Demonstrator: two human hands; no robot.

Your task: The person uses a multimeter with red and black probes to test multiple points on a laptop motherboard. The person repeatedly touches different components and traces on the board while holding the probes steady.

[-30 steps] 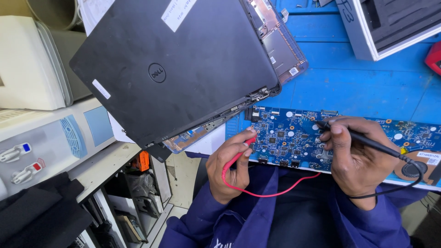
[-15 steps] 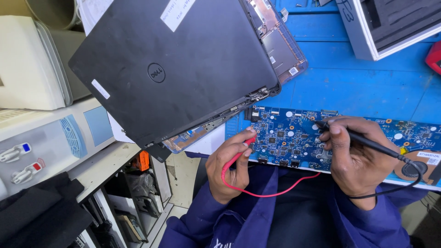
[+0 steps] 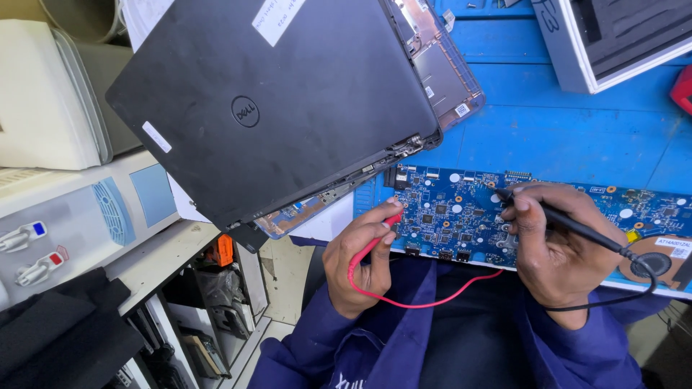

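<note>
Along the near edge of the blue-topped desk lies a long blue printed circuit board studded with small chips and white dots, flat and component side up, so both hands can reach it from the seated side. The left hand is closed around a slim red test probe, pinched between thumb and fingers like a pen, its tip at the board's near left corner; a thin red lead loops from it across the lap in dark blue sleeves. The right hand grips a black test probe the same way, fingers curled tight, tip pressed down on the middle of the board, with a black lead trailing off toward the right. Just beyond the board, a black laptop with its lid shut rests tilted over the desk's left edge, an opened base casing showing beneath its far right corner. A white box with dark foam lining sits at the far right corner.
</note>
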